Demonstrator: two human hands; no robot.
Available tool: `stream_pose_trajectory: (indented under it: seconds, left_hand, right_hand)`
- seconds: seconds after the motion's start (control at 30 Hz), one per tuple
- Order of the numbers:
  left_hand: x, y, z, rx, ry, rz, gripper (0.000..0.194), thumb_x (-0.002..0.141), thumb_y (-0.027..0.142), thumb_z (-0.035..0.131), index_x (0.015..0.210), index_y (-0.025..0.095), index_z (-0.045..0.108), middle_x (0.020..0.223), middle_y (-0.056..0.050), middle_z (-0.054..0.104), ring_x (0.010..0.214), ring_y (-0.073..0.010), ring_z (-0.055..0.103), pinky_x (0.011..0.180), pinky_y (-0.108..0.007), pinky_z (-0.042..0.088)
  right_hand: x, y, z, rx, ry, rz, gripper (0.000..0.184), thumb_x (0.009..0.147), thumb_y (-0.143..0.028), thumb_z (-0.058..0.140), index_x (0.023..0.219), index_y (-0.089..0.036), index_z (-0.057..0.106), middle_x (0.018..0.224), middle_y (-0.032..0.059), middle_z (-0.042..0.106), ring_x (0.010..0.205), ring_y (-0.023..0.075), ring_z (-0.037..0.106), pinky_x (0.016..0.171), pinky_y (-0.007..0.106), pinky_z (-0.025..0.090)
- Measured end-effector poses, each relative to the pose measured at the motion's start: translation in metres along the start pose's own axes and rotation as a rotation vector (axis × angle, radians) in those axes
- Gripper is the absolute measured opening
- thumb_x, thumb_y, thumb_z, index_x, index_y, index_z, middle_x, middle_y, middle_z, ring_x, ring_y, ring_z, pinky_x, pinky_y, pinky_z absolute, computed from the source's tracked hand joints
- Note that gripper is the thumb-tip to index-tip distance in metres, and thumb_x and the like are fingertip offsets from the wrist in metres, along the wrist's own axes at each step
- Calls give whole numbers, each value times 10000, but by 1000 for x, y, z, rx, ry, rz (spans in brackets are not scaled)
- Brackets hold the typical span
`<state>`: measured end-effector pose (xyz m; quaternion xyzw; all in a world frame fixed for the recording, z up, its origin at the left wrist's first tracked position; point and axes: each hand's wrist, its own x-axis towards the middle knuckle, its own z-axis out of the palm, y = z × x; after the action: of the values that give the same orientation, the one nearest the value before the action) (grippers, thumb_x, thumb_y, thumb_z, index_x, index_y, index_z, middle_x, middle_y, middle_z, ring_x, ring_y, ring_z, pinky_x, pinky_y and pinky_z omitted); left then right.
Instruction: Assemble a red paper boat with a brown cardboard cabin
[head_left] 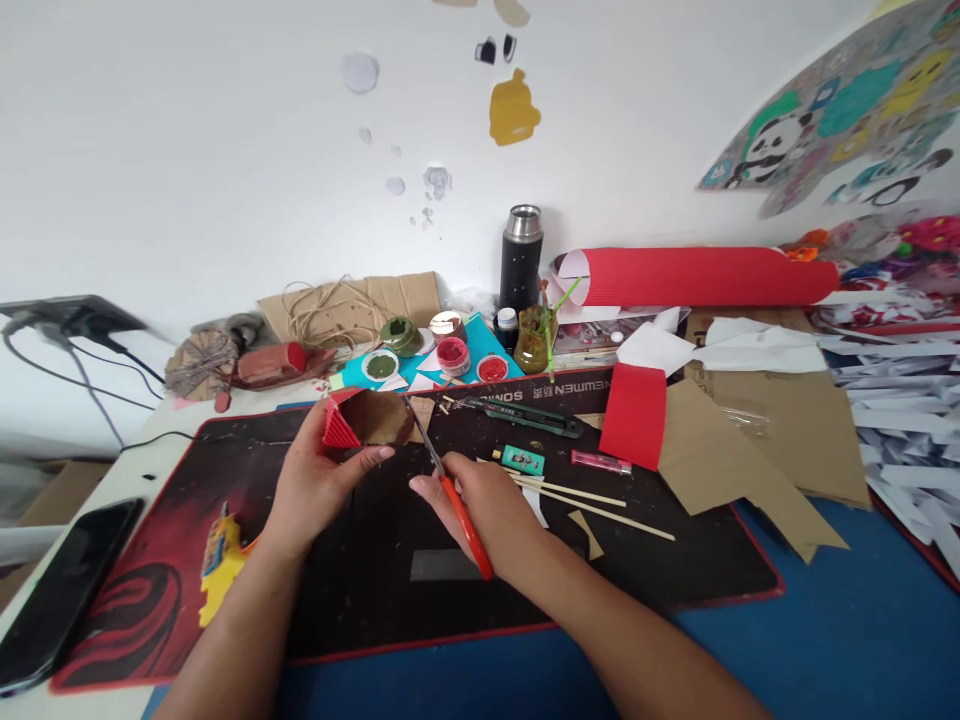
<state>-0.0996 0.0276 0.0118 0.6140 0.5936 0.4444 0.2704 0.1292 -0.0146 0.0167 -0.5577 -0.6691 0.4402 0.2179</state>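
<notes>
A small piece of brown cardboard backed with red corrugated paper (365,418) is being held up just above the black mat (390,590) by the left hand (315,480), whose grip is being pressed together on the piece's lower edge, thumb in front and fingers behind. Red-handled scissors (450,490) are being held in the right hand (487,505), its grip being closed around the handles, while the blades are being pointed up toward the right edge of the cardboard piece; whether the tips are touching it cannot be told. Thin wooden sticks (592,500), a green utility knife (525,415) and a pink lighter (600,462) are being kept on the mat just right of the hands. A folded red sheet (634,415) and brown cardboard offcuts (742,460) are lying farther right on the worktop (862,620). Open jars of red and green powder (452,355) are standing behind the mat, near a black flask (520,258). A dark phone (67,590) is lying at the left edge.
</notes>
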Motion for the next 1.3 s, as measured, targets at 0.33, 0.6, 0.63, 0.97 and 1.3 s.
stream_pose_trajectory:
  seconds: [0.33, 0.6, 0.63, 0.97, 1.3]
  left_hand:
    - [2, -2, 0, -10, 12, -1, 689, 672, 613, 951, 1216, 253, 728, 1244, -113, 823, 1177, -401, 755, 1097, -533, 577]
    - [4, -2, -2, 15, 4, 20, 582, 708, 672, 902, 1049, 212, 794, 1100, -115, 857, 1072, -392, 788, 1037, -537, 613]
    - [4, -2, -2, 20, 4, 21, 574, 709, 675, 897, 1031, 210, 802, 1075, -120, 860, 1053, -397, 791, 1026, -548, 619]
    - [2, -2, 1, -80, 15, -11, 508, 748, 608, 913, 1066, 224, 816, 1123, -108, 855, 1147, -399, 771, 1128, -552, 563]
    - [8, 1, 11, -743, 89, -324, 468, 767, 438, 954, 1113, 200, 746, 1069, -75, 829, 989, -294, 807, 942, -484, 661]
  right_hand:
    - [3, 6, 5, 99, 49, -26, 427, 1056, -457, 694, 750, -233, 499, 591, -32, 555, 543, 143, 530, 579, 269, 322]
    - [3, 16, 7, 378, -13, -19, 389, 1065, -578, 638, 872, -244, 589, 539, -66, 580, 449, 139, 615, 507, 227, 441]
    - [3, 16, 7, 401, -21, -26, 380, 1064, -577, 641, 887, -243, 602, 552, -62, 600, 468, 141, 634, 512, 224, 457]
    - [6, 21, 15, 554, -56, -24, 395, 1033, -629, 676, 1001, -235, 656, 598, -47, 655, 524, 147, 678, 530, 219, 506]
    - [7, 23, 13, 522, -41, -21, 406, 1049, -636, 640, 995, -234, 660, 593, -41, 676, 533, 152, 688, 572, 236, 531]
